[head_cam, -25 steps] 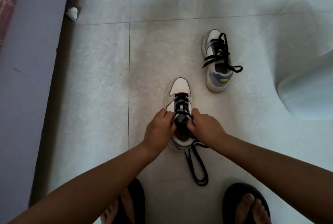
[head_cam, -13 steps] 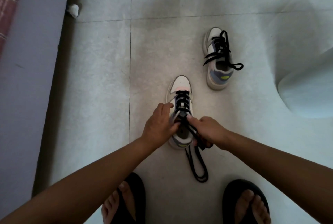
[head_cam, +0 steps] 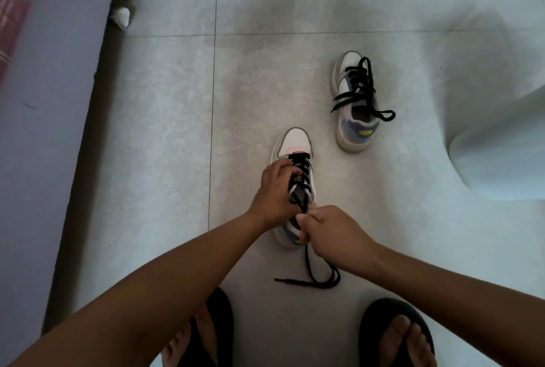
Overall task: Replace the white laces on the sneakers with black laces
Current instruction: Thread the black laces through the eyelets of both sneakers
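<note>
Black lace pinched in right hand, left hand gripping near sneaker beneath both

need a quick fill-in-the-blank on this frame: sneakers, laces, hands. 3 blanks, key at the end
1. The far sneaker already carries ____ laces.
2. The right hand pinches the black lace of the ____ sneaker.
3. The left hand grips the near sneaker, which stands on the ____.

Missing words: black; near; floor
</note>
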`<action>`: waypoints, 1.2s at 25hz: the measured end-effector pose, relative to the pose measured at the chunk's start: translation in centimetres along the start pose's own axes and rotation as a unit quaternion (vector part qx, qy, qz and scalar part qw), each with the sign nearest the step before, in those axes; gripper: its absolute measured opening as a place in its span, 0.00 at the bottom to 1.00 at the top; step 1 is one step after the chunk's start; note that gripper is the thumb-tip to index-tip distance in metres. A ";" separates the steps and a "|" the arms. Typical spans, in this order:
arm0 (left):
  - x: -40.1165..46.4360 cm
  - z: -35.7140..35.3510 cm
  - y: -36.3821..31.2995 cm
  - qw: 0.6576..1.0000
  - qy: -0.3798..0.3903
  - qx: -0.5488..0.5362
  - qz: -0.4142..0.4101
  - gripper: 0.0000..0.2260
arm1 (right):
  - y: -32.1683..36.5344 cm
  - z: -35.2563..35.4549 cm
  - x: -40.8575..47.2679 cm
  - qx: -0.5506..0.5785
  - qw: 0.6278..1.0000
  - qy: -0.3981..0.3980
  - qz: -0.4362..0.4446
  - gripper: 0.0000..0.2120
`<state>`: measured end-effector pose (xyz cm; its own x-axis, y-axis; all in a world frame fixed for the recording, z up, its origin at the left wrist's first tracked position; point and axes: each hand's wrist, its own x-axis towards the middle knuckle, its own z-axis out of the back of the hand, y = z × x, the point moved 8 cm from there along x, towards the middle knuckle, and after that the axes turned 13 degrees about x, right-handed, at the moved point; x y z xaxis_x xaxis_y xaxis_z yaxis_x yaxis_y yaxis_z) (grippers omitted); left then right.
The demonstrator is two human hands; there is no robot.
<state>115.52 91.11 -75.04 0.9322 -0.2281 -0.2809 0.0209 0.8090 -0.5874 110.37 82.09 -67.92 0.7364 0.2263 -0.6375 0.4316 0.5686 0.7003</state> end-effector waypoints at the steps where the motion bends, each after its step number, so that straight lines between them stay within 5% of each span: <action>1: 0.0 0.1 -0.1 1.000 0.003 -0.006 0.002 0.25 | 0.2 -0.3 -0.1 -0.029 0.999 0.012 0.010 0.17; 7: -0.7 2.0 -1.5 0.996 -0.016 0.063 -0.069 0.20 | 4.6 1.9 0.4 -0.316 0.939 0.040 0.129 0.11; 9: -0.8 3.4 -3.1 0.991 -0.042 0.027 -0.126 0.10 | 6.7 4.0 1.8 -0.408 0.893 0.002 0.189 0.12; 11: -0.1 4.2 -3.3 0.996 -0.015 -0.041 -0.079 0.07 | 8.5 6.2 2.7 -0.439 0.857 -0.097 0.250 0.12; 14: 1.0 4.5 -1.8 0.935 0.033 -0.334 0.115 0.07 | 6.8 9.0 3.6 -0.278 0.899 -0.237 0.242 0.12; 16: 1.5 5.0 -1.9 0.909 0.042 -0.392 0.139 0.09 | 3.1 8.0 5.0 -0.095 0.973 -0.155 0.141 0.08; 18: 2.3 6.0 -2.7 0.940 0.050 -0.327 0.084 0.07 | 0.1 4.7 5.9 -0.021 0.998 -0.012 0.055 0.10; 21: 3.1 6.9 -4.1 0.957 0.058 -0.281 0.033 0.08 | 0.4 3.7 6.5 0.049 0.992 -0.010 0.113 0.10; 25: 3.2 7.8 -2.3 0.951 0.013 -0.288 0.107 0.10 | -0.5 4.4 7.5 0.400 0.915 -0.037 0.038 0.15; 28: 3.3 8.6 -2.2 0.912 -0.014 -0.394 0.112 0.10 | 0.5 3.3 7.7 0.144 0.987 0.001 0.065 0.10; 30: 3.6 9.0 -3.7 0.942 -0.008 -0.332 0.045 0.09 | 1.4 2.0 7.7 0.036 0.994 0.038 0.097 0.07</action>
<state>122.03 92.19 -66.99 0.9249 -0.1629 -0.3435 -0.2838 0.3053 -0.9090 117.73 83.07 -71.22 0.7690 0.3870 -0.5088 0.3234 0.4510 0.8319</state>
